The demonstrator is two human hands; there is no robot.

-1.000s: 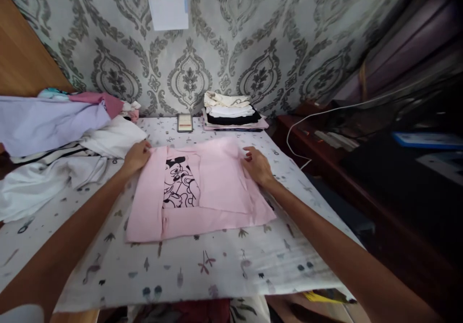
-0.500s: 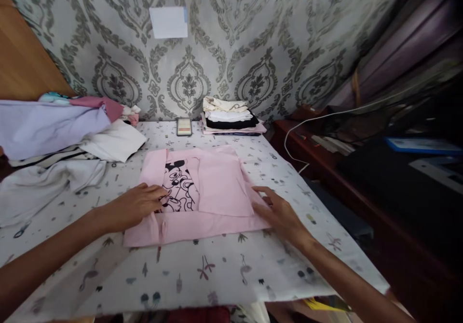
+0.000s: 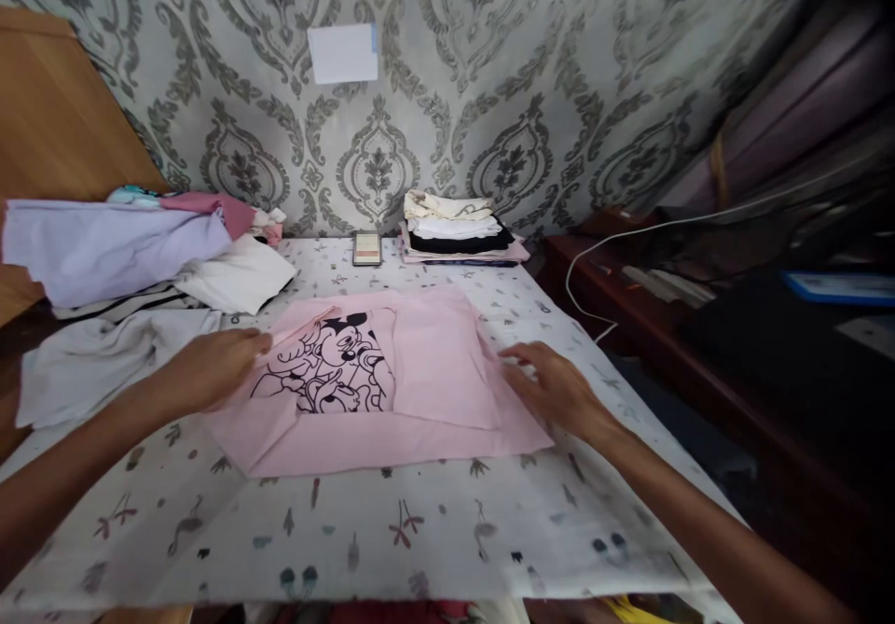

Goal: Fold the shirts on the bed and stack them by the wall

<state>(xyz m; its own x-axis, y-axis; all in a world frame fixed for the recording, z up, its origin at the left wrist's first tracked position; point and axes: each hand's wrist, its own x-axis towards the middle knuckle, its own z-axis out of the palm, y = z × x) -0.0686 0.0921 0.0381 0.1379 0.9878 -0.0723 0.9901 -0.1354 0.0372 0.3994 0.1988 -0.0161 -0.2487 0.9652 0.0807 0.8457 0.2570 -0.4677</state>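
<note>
**Q:** Figure, the grips. What does each hold?

**A:** Left hand (image 3: 210, 367): grip narrow, with the fingers curled onto the left edge of the pink shirt (image 3: 433, 363). There a flap (image 3: 297, 319) stands raised off the cloth below (whether the thumb sits under the fabric cannot be told). Right hand (image 3: 556, 389): grip wide, palm down, fingers spread flat on the shirt's right edge and closed on nothing.

**Q:** Where does the shirt lie?

**A:** Mid-counter, on the printed sheet (image 3: 419, 531). It is partly folded, with its right panel laid over the body. A black cartoon print (image 3: 325, 363) shows left of centre, just beside the left hand.

**Q:** And outward from there?

**A:** Left and far left: a loose pile of clothes (image 3: 112, 251), near the left hand but apart from the shirt. Far, against the patterned wall: a folded stack (image 3: 458, 228), with a phone (image 3: 367, 247) just beside it on its left. Right: a white cable (image 3: 594, 270) on dark furniture, well apart.

**Q:** What could go wrong from here?

**A:** In my judgement there are three risks.
- A one-sided pull by the left grip could drag the whole shirt leftward and skew the laid panel, because the right hand only rests on one edge.
- The sheet beneath could ruck up with it.
- The raised flap, if dropped unevenly, could trap a crease across the print.
</note>
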